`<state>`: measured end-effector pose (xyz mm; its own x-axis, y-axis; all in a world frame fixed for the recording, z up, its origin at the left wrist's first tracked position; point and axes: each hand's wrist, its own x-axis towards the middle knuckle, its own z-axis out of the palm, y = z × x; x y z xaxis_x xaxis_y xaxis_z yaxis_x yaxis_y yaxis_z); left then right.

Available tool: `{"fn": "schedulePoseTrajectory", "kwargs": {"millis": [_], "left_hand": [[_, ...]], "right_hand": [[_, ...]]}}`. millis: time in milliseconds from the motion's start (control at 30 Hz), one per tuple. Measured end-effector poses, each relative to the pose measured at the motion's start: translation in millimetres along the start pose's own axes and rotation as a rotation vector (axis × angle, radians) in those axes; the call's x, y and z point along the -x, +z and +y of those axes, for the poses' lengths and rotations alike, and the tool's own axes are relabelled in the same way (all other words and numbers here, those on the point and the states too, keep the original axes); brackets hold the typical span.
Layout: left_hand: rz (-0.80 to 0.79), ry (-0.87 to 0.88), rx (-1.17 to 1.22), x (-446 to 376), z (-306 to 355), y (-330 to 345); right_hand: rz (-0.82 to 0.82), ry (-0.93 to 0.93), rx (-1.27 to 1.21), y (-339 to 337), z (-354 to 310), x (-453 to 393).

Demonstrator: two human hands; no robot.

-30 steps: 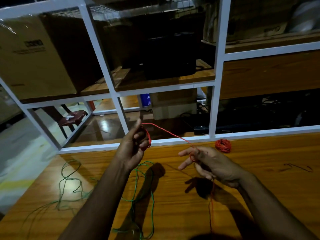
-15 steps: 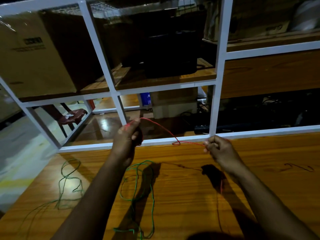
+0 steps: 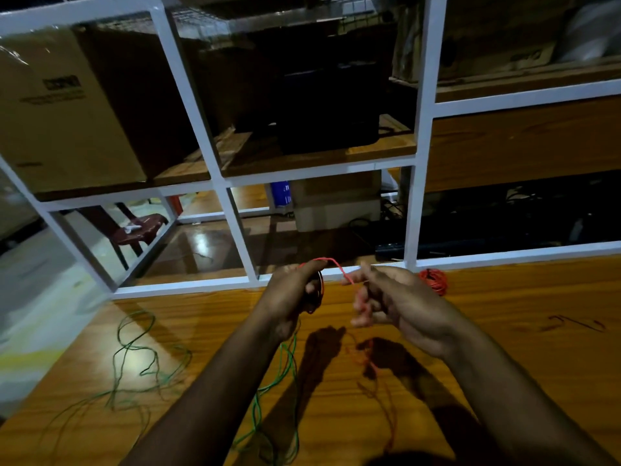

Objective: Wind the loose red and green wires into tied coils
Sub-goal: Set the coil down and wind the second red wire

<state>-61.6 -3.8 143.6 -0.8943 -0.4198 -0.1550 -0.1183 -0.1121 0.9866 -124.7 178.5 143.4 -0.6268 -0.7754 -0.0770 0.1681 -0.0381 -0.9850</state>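
Half a second ago the right hand (image 3: 400, 304) was stretched out to the side; now it is sitting close to the left hand (image 3: 290, 297), above the wooden table (image 3: 524, 348). Fingers of the left hand are curling round a small coil of red wire (image 3: 317, 290), thumb pressing on top. A short stretch of that wire is running across to the right hand, whose thumb and forefinger are pinching it while the other fingers are hanging loosely bent. More red wire is trailing down onto the table beneath the right wrist. Loose green wire (image 3: 134, 358) is lying on the table left of the left forearm. A finished red coil (image 3: 435, 280) is resting on the table just right of the right hand.
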Motion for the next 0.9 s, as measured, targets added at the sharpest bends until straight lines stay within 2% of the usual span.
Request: {"fn": "schedulePoseTrajectory", "kwargs": {"millis": [67,167,233,300,433,533,600,667,700,800,900], "left_hand": [[-0.061,-0.063,0.090,2,2,-6],[-0.275,-0.212,0.521,10,4,-12],[-0.380,-0.198,0.723,16,7,-10],[-0.454,-0.108,0.788,24,11,-2],[-0.545,-0.024,0.909,23,19,5],[-0.500,0.078,0.916,11,19,1],[-0.398,0.136,0.871,5,16,-1],[-0.277,0.198,0.730,2,9,1],[-0.207,0.241,0.547,1,5,5],[-0.075,0.353,-0.220,4,-4,14],[0.010,0.585,-0.853,-2,-17,6]], "right_hand": [[-0.022,-0.019,0.003,-9,3,-2],[0.195,-0.132,0.230,-28,7,-10],[0.376,-0.207,0.459,-35,14,-15],[0.418,-0.189,0.473,-31,27,-16],[0.169,-0.092,0.540,-6,65,-10],[-0.057,-0.020,0.475,14,71,-2],[-0.179,-0.025,0.478,22,61,3],[-0.240,-0.062,0.566,23,50,5],[-0.243,-0.084,0.613,22,45,5],[-0.158,-0.183,0.760,17,35,6],[-0.062,-0.271,0.822,10,27,7]]}}
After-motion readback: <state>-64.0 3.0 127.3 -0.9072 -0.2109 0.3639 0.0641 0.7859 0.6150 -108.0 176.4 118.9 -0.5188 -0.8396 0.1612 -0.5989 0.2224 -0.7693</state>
